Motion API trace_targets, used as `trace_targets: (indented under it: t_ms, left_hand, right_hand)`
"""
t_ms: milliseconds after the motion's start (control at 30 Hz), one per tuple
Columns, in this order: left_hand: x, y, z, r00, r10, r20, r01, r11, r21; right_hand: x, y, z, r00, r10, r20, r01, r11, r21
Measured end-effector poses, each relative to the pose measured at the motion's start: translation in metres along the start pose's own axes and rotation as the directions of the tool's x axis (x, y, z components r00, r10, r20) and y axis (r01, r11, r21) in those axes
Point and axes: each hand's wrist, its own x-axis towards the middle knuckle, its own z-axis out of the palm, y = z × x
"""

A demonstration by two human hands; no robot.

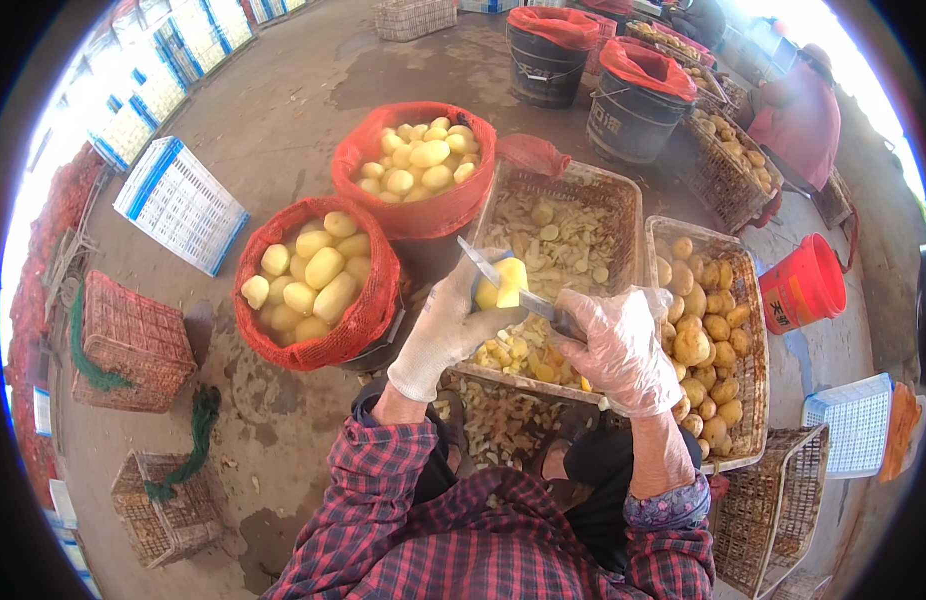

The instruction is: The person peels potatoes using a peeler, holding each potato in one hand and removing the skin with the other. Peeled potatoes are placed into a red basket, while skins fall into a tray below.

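Note:
My left hand (446,322), in a light knit glove, holds a partly peeled potato (511,283) over a plastic crate (629,196) of peelings and potato bits. In a clear plastic glove, my right hand (616,349) grips a knife (484,262) whose blade lies across the potato. To the right, a second crate (759,375) holds unpeeled potatoes (691,346). Peeled potatoes (322,268) fill a bucket lined with red mesh (358,341) at the left; another red-lined container (463,214) behind it holds more peeled potatoes.
Peelings (508,427) lie on the floor between my feet. Black buckets with red liners (631,112) stand ahead, near a seated person in pink (804,120) and potato crates. A red bucket (804,289) is at right; a white-blue crate (181,202) and reddish crate (136,341) stand at left.

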Motion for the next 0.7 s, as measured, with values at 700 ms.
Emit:
trace_targets:
  t_ms: [700]
  left_hand:
    - [0.003,0.019,0.000,0.998,0.045,0.033,-0.051,0.981,0.186]
  right_hand:
    - [-0.004,0.011,0.017,0.945,0.293,0.145,-0.318,0.928,0.196]
